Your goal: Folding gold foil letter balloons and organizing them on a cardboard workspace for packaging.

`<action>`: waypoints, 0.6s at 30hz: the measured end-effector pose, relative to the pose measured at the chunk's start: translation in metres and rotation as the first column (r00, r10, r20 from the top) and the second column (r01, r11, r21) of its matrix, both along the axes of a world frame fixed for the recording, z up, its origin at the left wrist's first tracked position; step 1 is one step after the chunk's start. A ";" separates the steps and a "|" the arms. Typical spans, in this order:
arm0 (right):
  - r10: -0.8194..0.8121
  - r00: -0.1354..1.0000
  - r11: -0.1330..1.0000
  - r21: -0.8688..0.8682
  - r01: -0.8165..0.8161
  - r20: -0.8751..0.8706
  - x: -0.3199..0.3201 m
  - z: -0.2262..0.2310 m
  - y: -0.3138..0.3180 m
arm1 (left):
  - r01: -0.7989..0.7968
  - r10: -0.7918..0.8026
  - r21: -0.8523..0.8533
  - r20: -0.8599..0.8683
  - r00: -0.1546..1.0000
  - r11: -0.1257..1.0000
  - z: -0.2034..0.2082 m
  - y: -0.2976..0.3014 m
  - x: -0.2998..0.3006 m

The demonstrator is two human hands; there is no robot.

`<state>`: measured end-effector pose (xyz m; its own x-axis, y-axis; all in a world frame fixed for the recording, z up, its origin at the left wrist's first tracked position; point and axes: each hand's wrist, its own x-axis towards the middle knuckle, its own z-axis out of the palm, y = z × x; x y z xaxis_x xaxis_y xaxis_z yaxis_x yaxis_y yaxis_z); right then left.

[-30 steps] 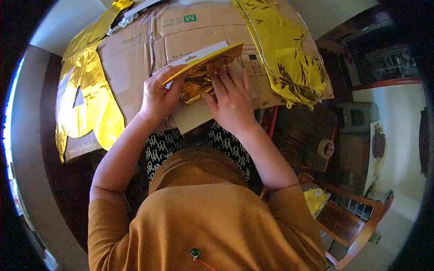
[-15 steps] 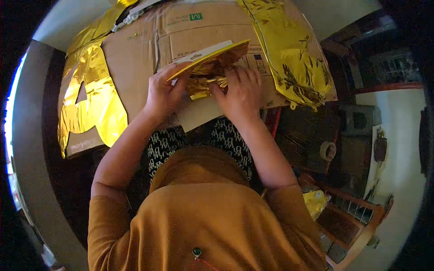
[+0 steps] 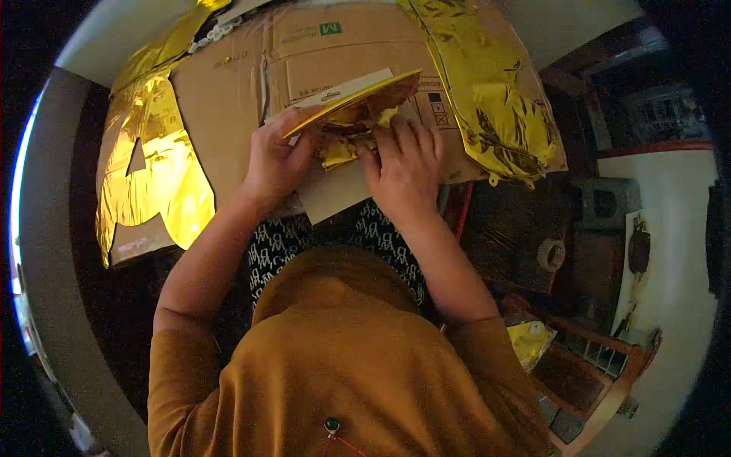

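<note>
The person sits bent over a flattened cardboard sheet (image 3: 221, 107), both forearms reaching in over patterned trousers (image 3: 282, 240). Between the hands, just above the cardboard's near edge, is a folded piece of gold foil (image 3: 339, 154), its flaps parted toward the person. The left hand (image 3: 278, 156) grips its left end, thumb on the near side and fingers curled behind. The right hand (image 3: 409, 164) has its fingers bent against the crumpled folds; from here I can't tell whether they pinch any foil. A pale sheet (image 3: 335, 202) shows below the foil. A gold shape with a triangular hole (image 3: 164, 194) lies to the left, a long gold foil strip (image 3: 499, 99) to the right
</note>
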<state>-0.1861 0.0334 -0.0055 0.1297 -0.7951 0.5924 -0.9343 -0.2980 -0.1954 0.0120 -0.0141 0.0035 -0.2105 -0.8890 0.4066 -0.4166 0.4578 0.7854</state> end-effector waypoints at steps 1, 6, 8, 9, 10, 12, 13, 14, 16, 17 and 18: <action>-0.002 1.000 1.000 0.005 0.002 0.007 0.000 -0.002 -0.001 | 0.018 -0.017 0.040 -0.039 0.999 0.999 -0.003 0.000 0.000; 0.010 0.999 0.999 0.039 -0.011 0.031 0.001 -0.004 -0.008 | 0.045 -0.037 0.082 -0.098 0.994 0.996 -0.011 -0.002 0.003; 0.032 0.998 0.998 0.055 -0.036 0.062 0.001 -0.004 -0.010 | 0.040 -0.029 0.117 -0.099 0.995 0.992 -0.012 -0.001 0.004; 0.032 0.998 0.998 0.050 -0.035 0.056 0.000 -0.005 -0.011 | 0.035 -0.026 0.108 -0.081 0.996 0.994 -0.011 -0.001 0.003; 0.031 0.998 0.998 0.044 -0.034 0.050 -0.001 -0.005 -0.011 | 0.030 -0.023 0.099 -0.063 0.998 0.995 -0.009 -0.001 0.003; 0.028 0.999 0.999 0.030 -0.029 0.042 -0.002 -0.006 -0.012 | 0.026 -0.024 0.073 -0.028 0.999 0.997 -0.007 0.000 0.002; 0.023 0.999 0.999 0.021 -0.024 0.039 -0.002 -0.005 -0.013 | 0.029 -0.029 0.057 -0.011 1.000 0.998 -0.007 0.000 0.002; 0.020 0.999 1.000 0.011 -0.020 0.037 -0.001 -0.005 -0.013 | 0.032 -0.032 0.040 0.006 0.999 0.999 -0.006 0.000 0.002; 0.004 0.999 0.999 0.041 -0.005 0.032 0.000 -0.007 -0.013 | 0.060 -0.060 -0.022 0.003 0.998 0.998 -0.007 0.001 0.002; -0.005 1.000 0.998 0.056 0.003 0.029 0.001 -0.007 -0.012 | 0.075 -0.075 -0.053 0.003 0.997 0.996 -0.007 0.002 0.002; -0.014 1.000 0.998 0.054 0.014 0.008 0.001 -0.007 -0.012 | 0.093 -0.092 -0.049 0.023 0.995 0.994 -0.006 0.003 0.002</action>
